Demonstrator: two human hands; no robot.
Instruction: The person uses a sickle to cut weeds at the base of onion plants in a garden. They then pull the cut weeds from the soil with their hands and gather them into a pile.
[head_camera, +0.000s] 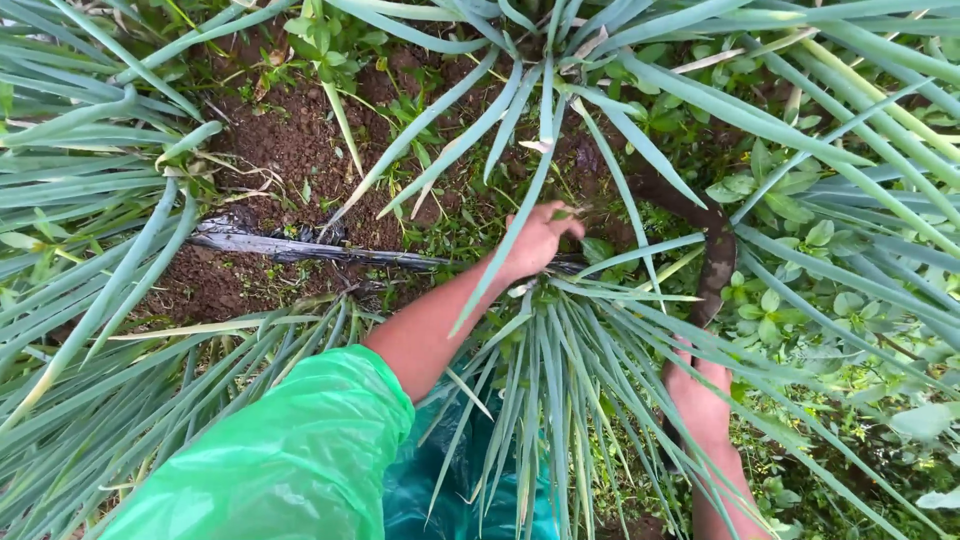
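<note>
Head view, looking down into a bed of long green onion-like leaves (560, 380) over reddish-brown soil (290, 150). Left hand (540, 240) stretched forward from a green plastic sleeve (290, 460), fingers curled narrow and pinching small green weeds (578, 215) at the base of the leaf clump, right at the fingertips. Right hand (700, 395) lower and to the right, half hidden behind crossing leaves, wrapped around the handle of a curved dark sickle (712, 255); blade arcing up and left from the hand toward the weeds, ending near the left hand's fingers, contact with the plants not discernible. Strip of black plastic tubing (300, 248) lying flat across the soil, left of the left hand and running under the wrist. Low broad-leaved weeds (780, 310) spread on the right, just beside the sickle blade. Leaf clump directly between the two hands, its tips fanning down toward the camera.
</note>
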